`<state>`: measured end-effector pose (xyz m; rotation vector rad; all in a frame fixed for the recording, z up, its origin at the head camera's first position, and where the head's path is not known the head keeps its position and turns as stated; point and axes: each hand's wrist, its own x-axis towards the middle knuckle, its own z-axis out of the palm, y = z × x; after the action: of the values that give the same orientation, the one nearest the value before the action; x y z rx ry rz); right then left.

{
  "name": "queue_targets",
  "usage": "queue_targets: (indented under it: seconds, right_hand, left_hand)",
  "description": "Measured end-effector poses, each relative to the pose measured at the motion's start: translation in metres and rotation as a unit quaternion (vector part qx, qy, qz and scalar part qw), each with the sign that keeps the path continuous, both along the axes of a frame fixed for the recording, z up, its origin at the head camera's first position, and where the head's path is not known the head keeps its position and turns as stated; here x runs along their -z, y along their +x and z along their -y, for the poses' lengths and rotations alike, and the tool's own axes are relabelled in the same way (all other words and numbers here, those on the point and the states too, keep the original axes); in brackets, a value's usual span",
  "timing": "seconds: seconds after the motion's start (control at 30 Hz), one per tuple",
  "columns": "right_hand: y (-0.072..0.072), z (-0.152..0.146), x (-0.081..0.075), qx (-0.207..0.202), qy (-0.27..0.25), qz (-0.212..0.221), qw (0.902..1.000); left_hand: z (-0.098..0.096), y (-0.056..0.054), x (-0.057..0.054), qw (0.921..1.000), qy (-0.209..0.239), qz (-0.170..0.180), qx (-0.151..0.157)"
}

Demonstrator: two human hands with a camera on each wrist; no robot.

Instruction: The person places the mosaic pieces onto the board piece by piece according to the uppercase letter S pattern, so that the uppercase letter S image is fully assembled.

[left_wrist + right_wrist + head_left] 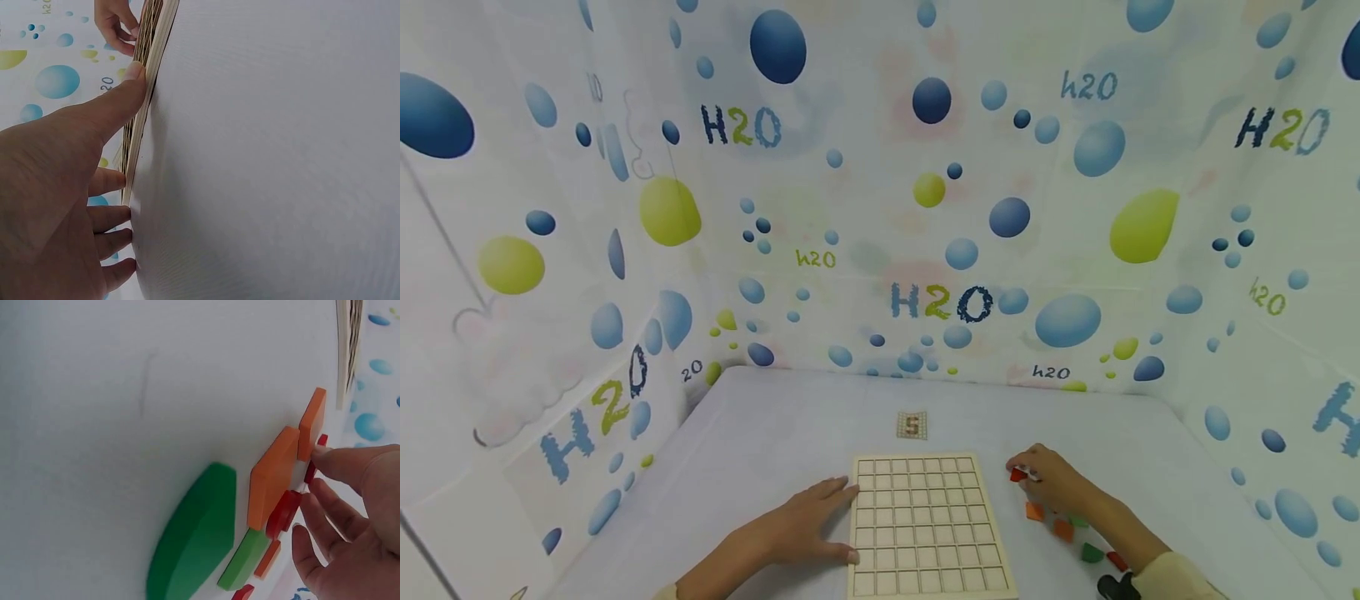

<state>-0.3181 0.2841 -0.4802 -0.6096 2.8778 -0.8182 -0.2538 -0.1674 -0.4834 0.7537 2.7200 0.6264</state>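
A light wooden grid board (931, 533) lies on the white table. Against its left edge rests my left hand (808, 525), thumb and fingers spread along the side; the left wrist view shows the thumb (134, 72) touching the board's edge. To the right of the board, my right hand (1051, 479) pinches a small red block (1018, 475) between thumb and finger. Close to that hand lie an orange block (273, 478), another orange block (312, 424), a dark green block (195, 537) and a light green block (245, 559). The palm hides part of the group.
Beyond the board lies a small card (912, 425) with a brownish figure like a 5 on a grid. A red block (1117, 561) is beside the right forearm, near a black object (1117, 587). A patterned curtain (865, 208) encloses the table at the back and sides.
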Motion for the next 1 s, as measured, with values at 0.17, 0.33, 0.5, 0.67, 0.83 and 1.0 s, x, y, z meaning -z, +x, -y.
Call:
queue_targets:
  seconds: [0.17,0.33,0.5,0.67,0.83,1.0]
  right_hand:
    - [-0.001,0.008,-0.001,0.039,0.019,-0.001,0.9991]
    - [0.000,0.011,0.002,0.069,0.020,-0.013,0.9974]
    - [-0.001,0.015,0.003,0.096,0.031,-0.019,0.9947]
    - [-0.002,0.020,0.004,0.100,0.032,-0.012,0.9944]
    - [-0.002,0.020,0.002,0.086,0.025,-0.011,0.9959]
    - [-0.001,0.021,0.001,0.109,0.021,-0.010,0.9938]
  left_hand:
    - [0.000,0.001,-0.002,1.0000,0.002,0.001,0.003]
    - [0.000,0.000,-0.002,1.0000,0.002,0.001,0.002]
    - [-0.001,-0.001,-0.004,1.0000,-0.001,0.006,-0.002]
    - [-0.002,0.001,-0.005,1.0000,-0.002,0.003,0.000]
    - [-0.001,0.001,-0.004,1.0000,-0.001,-0.001,0.000]
    - [-0.001,0.000,0.000,1.0000,-0.003,0.002,-0.003]
